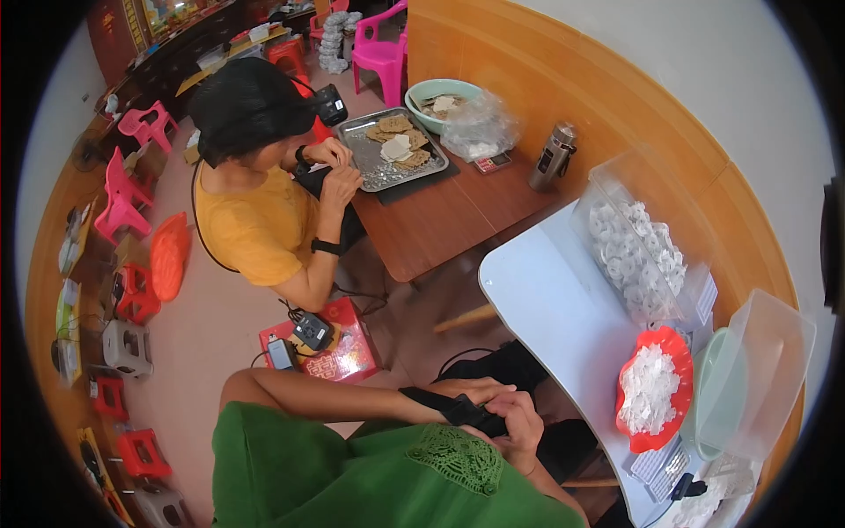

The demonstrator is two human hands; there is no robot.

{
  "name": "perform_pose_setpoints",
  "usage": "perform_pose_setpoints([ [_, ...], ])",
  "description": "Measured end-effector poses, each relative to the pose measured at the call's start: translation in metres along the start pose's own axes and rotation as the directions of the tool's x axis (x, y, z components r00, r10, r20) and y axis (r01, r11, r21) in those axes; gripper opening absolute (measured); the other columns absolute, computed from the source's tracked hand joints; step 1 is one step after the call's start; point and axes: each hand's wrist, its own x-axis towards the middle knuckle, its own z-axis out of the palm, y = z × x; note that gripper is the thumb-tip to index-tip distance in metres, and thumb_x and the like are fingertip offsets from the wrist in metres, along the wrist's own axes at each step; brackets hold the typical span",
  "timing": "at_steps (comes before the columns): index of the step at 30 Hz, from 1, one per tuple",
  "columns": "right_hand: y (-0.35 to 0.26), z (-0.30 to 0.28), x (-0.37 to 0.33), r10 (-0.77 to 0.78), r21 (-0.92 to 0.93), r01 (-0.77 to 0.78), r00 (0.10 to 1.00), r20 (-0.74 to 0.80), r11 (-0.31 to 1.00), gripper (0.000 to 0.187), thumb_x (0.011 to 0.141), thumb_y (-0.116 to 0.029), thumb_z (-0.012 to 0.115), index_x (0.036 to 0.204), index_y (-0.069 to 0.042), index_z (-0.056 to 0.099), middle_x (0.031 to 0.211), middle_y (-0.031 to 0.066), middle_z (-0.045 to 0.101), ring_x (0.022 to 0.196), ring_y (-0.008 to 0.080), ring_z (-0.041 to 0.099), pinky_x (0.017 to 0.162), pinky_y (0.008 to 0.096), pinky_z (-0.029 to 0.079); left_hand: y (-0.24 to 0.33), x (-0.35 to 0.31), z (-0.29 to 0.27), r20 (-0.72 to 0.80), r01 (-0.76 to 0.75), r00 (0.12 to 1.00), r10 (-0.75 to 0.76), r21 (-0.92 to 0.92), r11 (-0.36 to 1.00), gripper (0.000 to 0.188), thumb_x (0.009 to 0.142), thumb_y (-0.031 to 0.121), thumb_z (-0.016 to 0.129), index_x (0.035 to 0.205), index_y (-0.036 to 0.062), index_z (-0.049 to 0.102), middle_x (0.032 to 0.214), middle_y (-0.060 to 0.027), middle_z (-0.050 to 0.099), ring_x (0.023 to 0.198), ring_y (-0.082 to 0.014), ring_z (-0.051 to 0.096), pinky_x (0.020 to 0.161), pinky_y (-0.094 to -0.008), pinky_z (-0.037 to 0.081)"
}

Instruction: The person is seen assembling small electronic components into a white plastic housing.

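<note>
My left hand point(475, 388) reaches across in front of my green shirt, its fingers stretched out and holding nothing that I can see. A black wrist strap with a small dark device point(471, 414) is on that wrist. Curled against the device's end is my right hand point(519, 424), which seems to grip it; the fingertips are partly hidden. Both hands are over my dark-clothed lap, to the left of a pale blue table point(550, 295).
At the right stand a red scalloped bowl point(630, 421) of white pieces and a clear bin point(629, 251). A person in yellow point(255, 224) works at a metal tray point(377, 180) on a brown table point(431, 229). Below lies a red box point(352, 356) with black adapters.
</note>
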Motion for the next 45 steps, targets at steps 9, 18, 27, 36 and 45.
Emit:
perform_pose_setpoints([
  [9,0.004,0.0,0.01,0.107,0.061,-0.108,0.994,0.014,0.992,0.044,0.055,-0.014,0.091,0.08,0.001,0.058,0.081,0.0109,0.059,0.072,0.023,0.061,0.061,0.0303,0.052,0.008,-0.012,-0.014,0.129,0.097,0.97,-0.205,0.566,0.818,0.067,0.095,0.031,0.046,0.147,0.0012,0.016,0.149,-0.0196,0.028,0.131,-0.0348,0.038,0.107,-0.0425,0.035],
  [18,0.014,0.003,0.022,0.148,0.13,-0.145,0.989,-0.011,0.981,0.046,0.054,-0.018,0.092,0.078,-0.001,0.057,0.08,0.0107,0.058,0.071,0.022,0.06,0.061,0.0305,0.049,0.004,-0.01,-0.037,0.141,0.027,0.982,-0.122,0.544,0.839,0.063,0.095,0.031,0.039,0.144,-0.0052,0.021,0.146,-0.0274,0.027,0.132,-0.0417,0.036,0.101,-0.0457,0.042],
  [27,0.03,-0.001,0.035,0.192,0.114,-0.172,0.963,-0.19,0.978,0.046,0.054,-0.021,0.091,0.077,-0.002,0.055,0.081,0.0117,0.058,0.07,0.0207,0.058,0.061,0.0298,0.047,0.039,0.028,-0.071,0.198,-0.104,0.979,-0.048,0.691,0.715,0.052,0.093,0.022,0.045,0.132,-0.0121,0.036,0.13,-0.0286,0.043,0.11,-0.0376,0.054,0.089,-0.0418,0.048],
  [36,0.025,-0.007,0.054,0.297,0.308,-0.242,0.944,-0.144,0.92,0.04,0.057,-0.013,0.089,0.074,0.001,0.056,0.081,0.0096,0.058,0.072,0.0159,0.057,0.062,0.0268,0.046,0.051,0.02,-0.083,0.13,-0.239,0.956,0.262,0.863,0.445,0.048,0.088,0.019,0.043,0.123,-0.0139,0.046,0.12,-0.0281,0.052,0.101,-0.0389,0.057,0.092,-0.0422,0.044],
  [45,0.085,-0.027,0.081,0.662,0.446,-0.493,0.619,-0.423,0.747,0.027,0.073,-0.006,0.078,0.074,-0.001,0.052,0.067,0.0019,0.052,0.05,0.0066,0.047,0.039,0.0214,0.038,0.01,0.066,-0.102,0.349,-0.386,0.886,0.305,0.92,0.071,0.04,0.078,0.017,0.059,0.108,-0.0094,0.059,0.1,-0.0221,0.061,0.082,-0.0321,0.058,0.073,-0.0431,0.047],
])
